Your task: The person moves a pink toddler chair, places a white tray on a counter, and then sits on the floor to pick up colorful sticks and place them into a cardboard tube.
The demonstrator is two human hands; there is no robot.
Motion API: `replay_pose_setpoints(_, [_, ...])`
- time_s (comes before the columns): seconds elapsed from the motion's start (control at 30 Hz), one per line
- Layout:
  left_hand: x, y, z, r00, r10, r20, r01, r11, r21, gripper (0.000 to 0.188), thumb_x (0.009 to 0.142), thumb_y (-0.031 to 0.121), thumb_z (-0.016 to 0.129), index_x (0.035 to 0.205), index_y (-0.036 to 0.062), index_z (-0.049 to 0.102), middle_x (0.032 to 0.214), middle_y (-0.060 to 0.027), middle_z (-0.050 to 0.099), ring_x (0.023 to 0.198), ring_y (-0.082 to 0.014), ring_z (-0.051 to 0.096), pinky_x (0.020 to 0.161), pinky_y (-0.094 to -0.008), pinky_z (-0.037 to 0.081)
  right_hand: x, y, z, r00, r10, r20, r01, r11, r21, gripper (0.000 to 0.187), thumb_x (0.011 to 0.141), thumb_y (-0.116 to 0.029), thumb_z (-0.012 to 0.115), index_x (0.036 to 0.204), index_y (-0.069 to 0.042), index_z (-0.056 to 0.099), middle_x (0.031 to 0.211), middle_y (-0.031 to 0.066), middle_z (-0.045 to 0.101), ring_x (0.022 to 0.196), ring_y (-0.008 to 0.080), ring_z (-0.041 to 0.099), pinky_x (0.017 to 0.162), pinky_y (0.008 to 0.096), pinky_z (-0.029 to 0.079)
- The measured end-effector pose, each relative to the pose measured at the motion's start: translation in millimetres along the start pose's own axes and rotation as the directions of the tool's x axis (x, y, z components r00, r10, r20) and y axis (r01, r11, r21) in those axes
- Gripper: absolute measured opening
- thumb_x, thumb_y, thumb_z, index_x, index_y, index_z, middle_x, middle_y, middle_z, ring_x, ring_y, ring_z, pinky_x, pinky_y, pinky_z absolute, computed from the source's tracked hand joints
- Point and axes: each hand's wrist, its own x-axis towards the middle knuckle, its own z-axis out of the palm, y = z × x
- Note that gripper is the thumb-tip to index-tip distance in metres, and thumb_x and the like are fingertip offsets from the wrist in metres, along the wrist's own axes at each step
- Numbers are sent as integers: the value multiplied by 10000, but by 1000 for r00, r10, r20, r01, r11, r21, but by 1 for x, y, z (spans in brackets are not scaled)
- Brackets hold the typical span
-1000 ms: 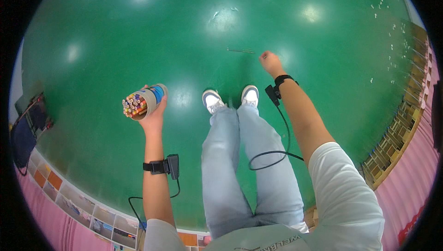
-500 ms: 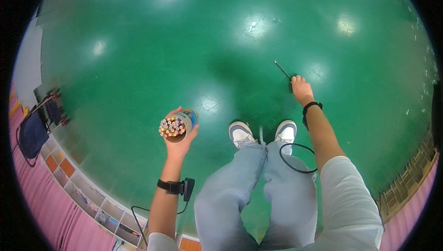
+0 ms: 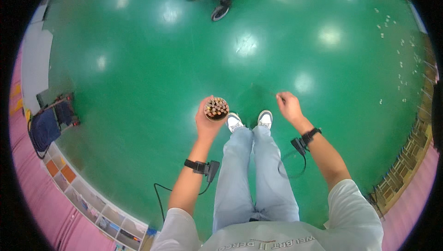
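Note:
My left hand [image 3: 203, 119] is wrapped round a cylindrical container [image 3: 215, 118] packed with coloured pencils [image 3: 217, 106], their ends facing up. It is held out in front of my legs, above the floor. To the right, my right hand [image 3: 289, 106] is closed in a pinch on a thin dark pencil [image 3: 271, 94], which points away to the far left. Motion smears the pencil, so its far end hardly shows. Both wrists wear black straps with small black boxes and cables.
A wheeled stand [image 3: 221, 2] shows at the far edge above the green floor [image 3: 152, 75]. On the left are a dark blue folded item [image 3: 46, 128] and low compartment shelves [image 3: 87, 198] beside pink curtains. Wooden racks [image 3: 394, 177] line the right. My shoes [image 3: 264, 119] stand between my hands.
My right hand has risen from the floor with the pencil and drawn nearer to my body. My left hand with the container has shifted right. The view has tilted up, bringing in the wheeled stand.

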Motion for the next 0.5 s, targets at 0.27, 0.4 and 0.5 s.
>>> replay_pose_setpoints(0.27, [-63,183,-17,974,168,149,-197,959,203,584,625,105,845,1132,26,567,1033,-99,683,939,-187,666,819,-322,536,-110,-225,-290,998,51,-26,-41,952,302,137,835,-145,725,891,-21,706,745,69,629,611,128,578,560,274,473])
replay_pose_setpoints(0.4, [-72,232,-10,942,228,248,-268,952,144,547,610,136,837,1092,74,588,1005,-110,683,927,-262,675,794,-349,532,-144,-295,-372,981,188,58,-193,868,457,145,861,-150,707,897,-11,690,762,45,653,613,92,613,537,251,483])
replay_pose_setpoints(0.5, [-85,293,2,921,191,338,-292,915,279,546,601,134,834,1087,90,589,1019,-116,677,917,-296,665,778,-374,526,-169,-332,-415,989,148,-18,-114,832,542,148,877,-137,685,875,8,660,740,47,639,595,91,614,524,250,481])
